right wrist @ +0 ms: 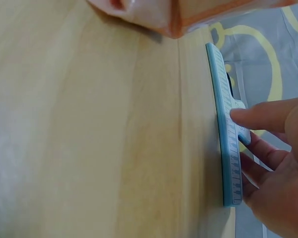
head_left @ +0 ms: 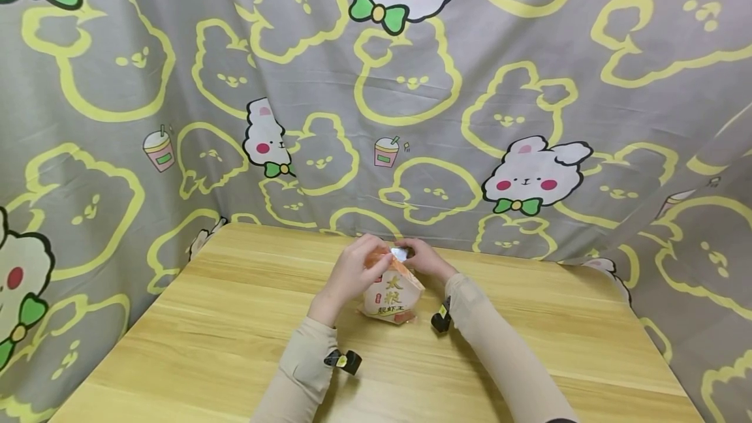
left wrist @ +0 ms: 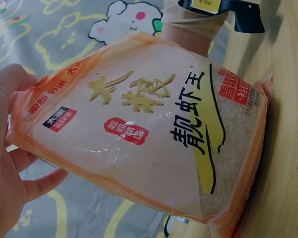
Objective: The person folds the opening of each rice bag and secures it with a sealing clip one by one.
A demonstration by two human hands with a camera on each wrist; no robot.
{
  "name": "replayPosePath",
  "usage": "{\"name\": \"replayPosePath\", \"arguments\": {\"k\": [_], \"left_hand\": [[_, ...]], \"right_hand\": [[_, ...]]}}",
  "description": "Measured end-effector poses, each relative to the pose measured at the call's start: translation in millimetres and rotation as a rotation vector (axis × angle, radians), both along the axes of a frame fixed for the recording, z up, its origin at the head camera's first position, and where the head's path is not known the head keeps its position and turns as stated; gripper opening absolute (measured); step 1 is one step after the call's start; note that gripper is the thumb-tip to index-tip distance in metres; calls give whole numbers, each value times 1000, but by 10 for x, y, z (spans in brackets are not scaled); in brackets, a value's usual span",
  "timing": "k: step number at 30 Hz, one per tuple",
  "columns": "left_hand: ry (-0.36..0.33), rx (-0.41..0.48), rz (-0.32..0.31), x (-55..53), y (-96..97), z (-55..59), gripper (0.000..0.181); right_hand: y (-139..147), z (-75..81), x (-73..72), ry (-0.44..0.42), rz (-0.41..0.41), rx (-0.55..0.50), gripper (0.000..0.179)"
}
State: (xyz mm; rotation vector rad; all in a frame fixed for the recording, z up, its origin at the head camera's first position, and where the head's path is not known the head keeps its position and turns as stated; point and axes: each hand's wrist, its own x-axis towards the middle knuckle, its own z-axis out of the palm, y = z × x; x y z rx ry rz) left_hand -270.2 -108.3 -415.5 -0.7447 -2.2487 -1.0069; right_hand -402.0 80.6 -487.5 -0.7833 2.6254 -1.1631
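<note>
A plastic bag of rice (head_left: 390,296), white and orange with printed lettering, stands upright on the wooden table. My left hand (head_left: 350,273) pinches its gathered top corner, thumb on the printed front and the other fingers behind. In the left wrist view, loose grains show through a clear part of the bag (left wrist: 228,158) near its base. My right hand (head_left: 425,258) is behind the bag at the right. A pale blue bag clip (right wrist: 225,129), long and straight with a short handle, is pinched between the right thumb and fingers close to the table's far edge.
The wooden table (head_left: 247,331) reaches back to a grey curtain (head_left: 329,83) with yellow outlines and cartoon rabbits, which also hangs along both sides. Black wrist mounts (head_left: 343,361) are strapped to both sleeved forearms.
</note>
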Motion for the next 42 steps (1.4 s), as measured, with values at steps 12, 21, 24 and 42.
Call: {"name": "replayPosePath", "arguments": {"k": [12, 21, 24, 42], "left_hand": [[-6, -8, 0, 8, -2, 12, 10], [-4, -6, 1, 6, -4, -1, 13], [-5, -6, 0, -5, -8, -8, 14], [-9, -6, -7, 15, -11, 19, 11]], "right_hand": [[-20, 14, 43, 61, -73, 94, 50], [15, -8, 31, 119, -62, 103, 47], [6, -12, 33, 137, -69, 95, 44], [-33, -39, 60, 145, -133, 54, 27]]}}
